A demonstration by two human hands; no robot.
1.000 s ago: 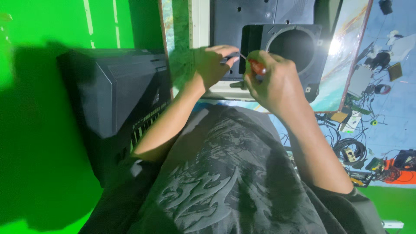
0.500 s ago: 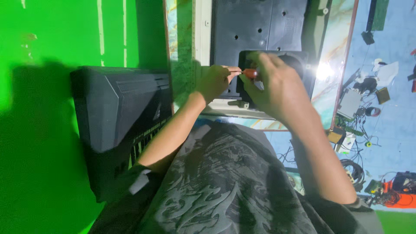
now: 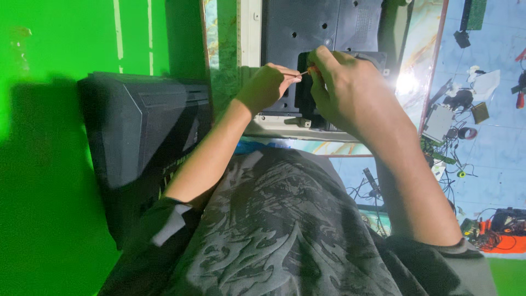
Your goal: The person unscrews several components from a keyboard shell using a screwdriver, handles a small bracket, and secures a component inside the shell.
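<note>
Both hands meet over a dark grey panel (image 3: 307, 33) that lies on a patterned tabletop (image 3: 224, 60) at the far middle. The right hand (image 3: 345, 90) is closed around a screwdriver (image 3: 304, 72), only its thin shaft and a bit of orange handle showing. The left hand (image 3: 267, 86), fingers curled together, pinches the shaft's tip. A black casing (image 3: 142, 131) stands to the left, with loose cables and parts (image 3: 455, 109) on the floor at right.

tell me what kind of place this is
Probably an electronics repair corner: an opened dark grey plastic device panel under the hands, a black plastic casing alongside, loose cables and small parts on the blue floor.
</note>
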